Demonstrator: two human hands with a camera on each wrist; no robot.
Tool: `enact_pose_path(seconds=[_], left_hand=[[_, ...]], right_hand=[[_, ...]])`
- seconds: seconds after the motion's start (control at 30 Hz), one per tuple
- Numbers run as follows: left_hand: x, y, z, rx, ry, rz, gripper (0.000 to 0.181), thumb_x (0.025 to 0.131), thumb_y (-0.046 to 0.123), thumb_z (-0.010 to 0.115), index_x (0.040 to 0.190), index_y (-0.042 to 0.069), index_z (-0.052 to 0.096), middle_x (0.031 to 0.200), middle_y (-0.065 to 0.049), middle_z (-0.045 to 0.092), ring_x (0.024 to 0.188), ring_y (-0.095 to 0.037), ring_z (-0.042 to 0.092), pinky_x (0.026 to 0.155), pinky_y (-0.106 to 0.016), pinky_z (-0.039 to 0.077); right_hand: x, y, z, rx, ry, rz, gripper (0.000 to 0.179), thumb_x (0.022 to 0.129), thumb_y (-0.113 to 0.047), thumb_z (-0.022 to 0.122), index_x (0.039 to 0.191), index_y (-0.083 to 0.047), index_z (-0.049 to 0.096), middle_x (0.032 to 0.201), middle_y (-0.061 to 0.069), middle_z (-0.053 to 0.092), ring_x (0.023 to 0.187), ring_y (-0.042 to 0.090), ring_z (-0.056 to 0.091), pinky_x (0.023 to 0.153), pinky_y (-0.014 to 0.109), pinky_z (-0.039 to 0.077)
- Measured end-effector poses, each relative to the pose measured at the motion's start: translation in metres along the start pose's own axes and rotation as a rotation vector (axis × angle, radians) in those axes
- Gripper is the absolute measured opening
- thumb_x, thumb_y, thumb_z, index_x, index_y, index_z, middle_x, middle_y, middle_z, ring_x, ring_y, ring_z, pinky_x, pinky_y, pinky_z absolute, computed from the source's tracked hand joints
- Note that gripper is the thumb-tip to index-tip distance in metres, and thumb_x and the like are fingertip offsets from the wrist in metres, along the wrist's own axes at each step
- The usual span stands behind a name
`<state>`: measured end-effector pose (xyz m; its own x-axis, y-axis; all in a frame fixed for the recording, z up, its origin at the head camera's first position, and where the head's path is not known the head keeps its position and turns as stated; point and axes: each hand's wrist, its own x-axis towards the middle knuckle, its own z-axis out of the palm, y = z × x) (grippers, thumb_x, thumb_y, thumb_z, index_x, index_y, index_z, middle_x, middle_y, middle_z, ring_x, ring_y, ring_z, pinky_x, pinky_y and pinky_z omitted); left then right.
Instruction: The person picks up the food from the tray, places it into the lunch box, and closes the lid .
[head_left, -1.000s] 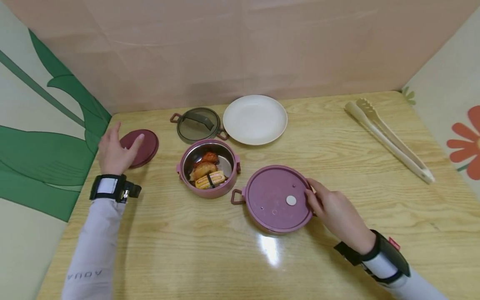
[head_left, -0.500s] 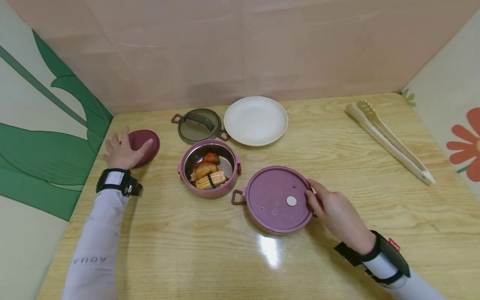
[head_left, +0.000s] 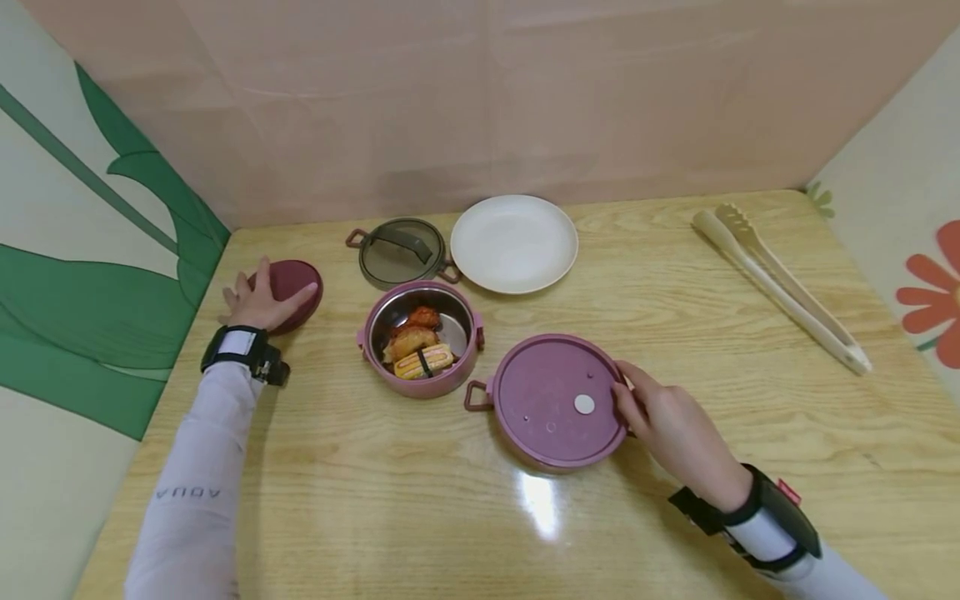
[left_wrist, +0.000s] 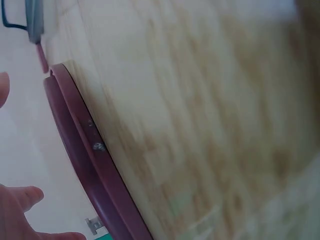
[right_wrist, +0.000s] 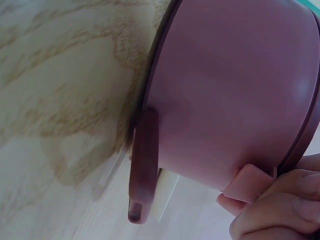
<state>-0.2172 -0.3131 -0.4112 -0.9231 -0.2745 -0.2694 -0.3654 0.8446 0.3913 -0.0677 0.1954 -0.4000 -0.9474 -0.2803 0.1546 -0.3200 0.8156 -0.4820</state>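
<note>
In the head view my left hand (head_left: 258,307) hovers with fingers spread over a round maroon lid (head_left: 306,293) at the table's left. The left wrist view has the lid (left_wrist: 95,155) edge-on in two layers, my fingertips (left_wrist: 30,196) above it. My right hand (head_left: 671,421) holds the right rim of a lidded purple pot (head_left: 553,392). Close up, its fingers (right_wrist: 280,210) grip around a pink side tab (right_wrist: 250,184) under the lid's edge. Between the hands stands an uncovered purple pot (head_left: 431,385) containing chicken pieces (head_left: 411,340) and a yellow omelette roll (head_left: 423,362).
Behind the uncovered pot are a glass lid (head_left: 393,262) with a dark handle and a white plate (head_left: 514,244). Beige tongs (head_left: 783,292) lie at the right. A pink backdrop (head_left: 480,100) rises at the table's back edge, with patterned panels on both sides.
My left hand has moved right and slightly down, from the maroon lid's left edge to over the lid. The right hand stays on the lidded pot.
</note>
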Motion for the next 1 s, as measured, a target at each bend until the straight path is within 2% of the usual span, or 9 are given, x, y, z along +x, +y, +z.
enact_pose_path(seconds=[0.1,0.33,0.47,0.8,1.0], left_hand=[[0.0032,0.0015,0.0009,0.001,-0.030,-0.005,0.107,0.087,0.068,0.052,0.157,0.018,-0.013,0.156,-0.035,-0.016,0.140,-0.061,-0.016,0.104,-0.084,-0.001],[0.0052,0.0062,0.0006,-0.002,-0.078,-0.001,0.106,0.089,0.063,0.055,0.157,0.018,-0.013,0.154,-0.037,-0.021,0.137,-0.064,-0.019,0.105,-0.082,0.009],[0.0060,0.0074,-0.0005,0.000,-0.098,-0.002,0.106,0.089,0.061,0.056,0.157,0.017,-0.013,0.152,-0.038,-0.023,0.135,-0.066,-0.021,0.107,-0.081,0.010],[0.0065,0.0071,-0.0032,0.035,-0.121,0.005,0.101,0.091,0.057,0.055,0.157,0.011,-0.007,0.152,-0.040,-0.019,0.135,-0.067,-0.017,0.109,-0.079,0.009],[0.0065,0.0074,-0.0021,0.033,-0.116,-0.017,0.095,0.092,0.053,0.054,0.157,0.009,0.001,0.154,-0.039,-0.015,0.137,-0.066,-0.013,0.111,-0.077,0.008]], right_hand=[[-0.0003,0.0003,-0.0001,-0.001,0.003,-0.001,0.032,0.098,-0.007,0.056,0.125,0.011,0.057,0.066,0.001,0.057,0.053,0.004,0.045,0.045,0.019,0.040],[-0.0008,0.0008,-0.0002,0.000,-0.001,-0.004,0.032,0.099,-0.008,0.056,0.125,0.011,0.057,0.068,0.001,0.058,0.053,0.003,0.045,0.045,0.018,0.039],[-0.0003,0.0005,-0.0003,-0.006,0.009,-0.010,0.031,0.098,-0.007,0.057,0.124,0.010,0.058,0.066,0.001,0.057,0.053,0.003,0.045,0.045,0.018,0.040],[-0.0005,0.0007,-0.0002,-0.015,0.025,-0.025,0.030,0.097,-0.005,0.058,0.122,0.011,0.058,0.065,0.000,0.056,0.052,0.003,0.044,0.044,0.018,0.039],[-0.0007,0.0007,-0.0007,-0.012,0.013,-0.012,0.030,0.098,-0.006,0.057,0.123,0.010,0.058,0.065,0.000,0.056,0.052,0.003,0.044,0.044,0.018,0.038]])
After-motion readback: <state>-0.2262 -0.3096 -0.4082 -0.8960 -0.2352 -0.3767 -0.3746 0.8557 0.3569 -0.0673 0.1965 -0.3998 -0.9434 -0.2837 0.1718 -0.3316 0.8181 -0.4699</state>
